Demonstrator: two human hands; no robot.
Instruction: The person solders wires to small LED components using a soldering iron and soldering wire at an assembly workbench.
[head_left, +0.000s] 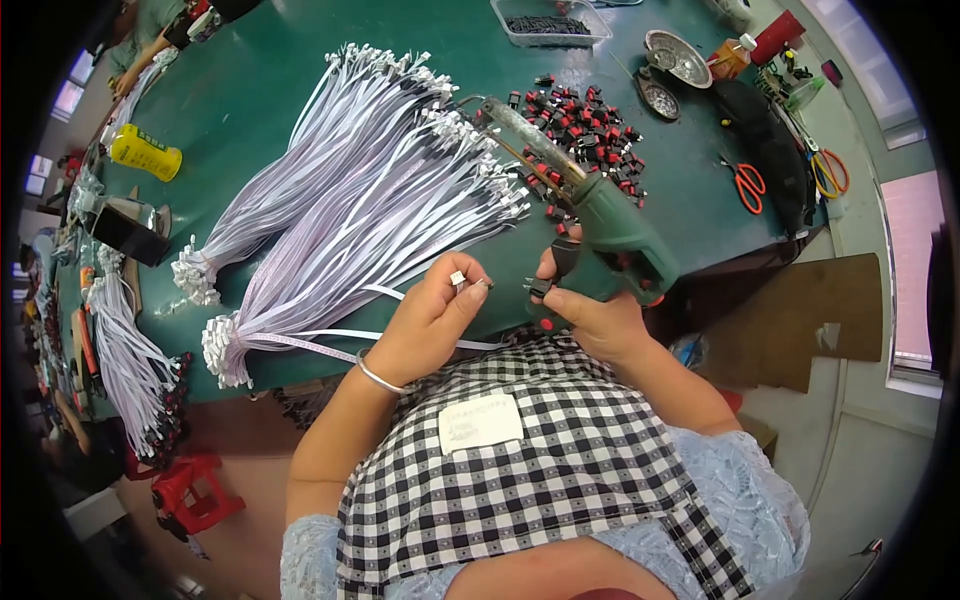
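Work on a single piece is judged to be midway: its parts are held ready but are not yet joined. By the left hand [430, 312], a white connector [457, 279] is grasped among the bent fingers, and a thin lead end is pinched at the fingertips. By the right hand [605, 325], a small black switch [540, 287] is pinched, its metal pins pointed toward the left hand; a clear gap is left between the pins and the lead. The green soldering gun [625, 240] is seemingly supported by the right hand too, though how its handle is gripped cannot be told. Its barrel is directed away over the green table [235, 60], well apart from the switch.

Much appears to be left. A nearer cable bundle [350, 240] and a farther cable bundle [290, 165] are laid out side by side, both thick with white ribbon leads, and beyond the hands a heap of black and red switches [600, 140] is left loose. Some pieces are judged to be done: on a third cable bundle [125, 335], draped at the table's left edge, dark and red parts are seen at the lower ends, though their joints cannot be made out
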